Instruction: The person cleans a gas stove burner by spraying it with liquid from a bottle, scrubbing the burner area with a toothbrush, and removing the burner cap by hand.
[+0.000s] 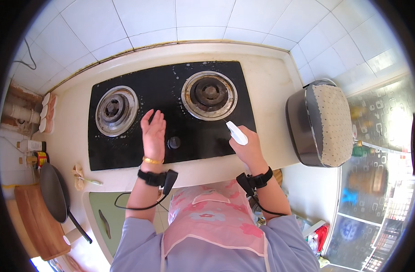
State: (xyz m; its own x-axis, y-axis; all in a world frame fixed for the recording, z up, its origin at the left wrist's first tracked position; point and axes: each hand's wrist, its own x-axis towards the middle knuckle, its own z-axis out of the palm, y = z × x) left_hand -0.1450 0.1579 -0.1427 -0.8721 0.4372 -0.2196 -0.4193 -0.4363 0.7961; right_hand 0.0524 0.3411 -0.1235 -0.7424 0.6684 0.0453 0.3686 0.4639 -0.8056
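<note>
My right hand (246, 147) is wrapped round a spray bottle, whose white trigger head (237, 133) points up and left toward the right burner (209, 95); the rest of it is hidden under the hand. Over the left half of the black gas stove (164, 84) hovers my left hand (154, 135), holding nothing, its fingers stretched and slightly curled. It is between the left burner (117, 111) and a black control knob (173, 143). Whitish drops and splashes dot the glass around both burners. Brownish stains mark the burners' metal rings.
A dark appliance (302, 129) with a dotted cloth cover (333, 124) stands on the counter at right. At left are a black frying pan (54, 192), wooden cutting boards (40, 217) and small bottles (31, 146). White tiles (198, 16) rise behind the stove.
</note>
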